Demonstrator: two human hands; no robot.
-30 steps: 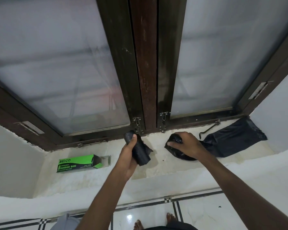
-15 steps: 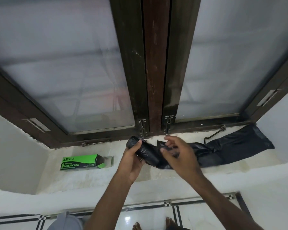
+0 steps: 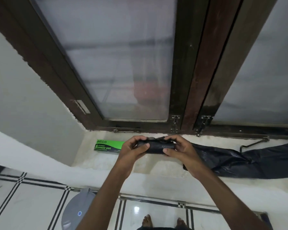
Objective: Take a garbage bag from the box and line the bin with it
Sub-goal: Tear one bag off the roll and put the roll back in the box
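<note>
Left hand: the left hand point(image 3: 133, 149) holds the left end of the black roll of bags point(image 3: 156, 146), with its fingers curled over the top and its thumb on the near side.
Right hand: the right hand point(image 3: 179, 148) holds the right end of the same roll, fingers on top and thumb in front.
Roll: it is short, dark and crinkly, held sideways between both hands, up in the air just over the window sill point(image 3: 158, 165).
Loose bag: a long black garbage bag point(image 3: 249, 161) lies flat on the sill to the right. Its near end runs in behind the right hand; I cannot tell if it joins the roll.
Box: the green box point(image 3: 109, 146) lies on its side on the sill, just left of the left hand. It says "GARBAGE BAGS" on it.
Bin: a grey bin lid point(image 3: 76, 211) shows on the floor below the sill, on the left.
Window: a dark wooden window frame point(image 3: 191, 90) with cloudy glass stands behind the sill, and a metal hook point(image 3: 253, 143) lies by its bottom edge.
Floor: white tiles point(image 3: 32, 205) with black lines, and two bare feet point(image 3: 163, 221) at the bottom edge.
</note>
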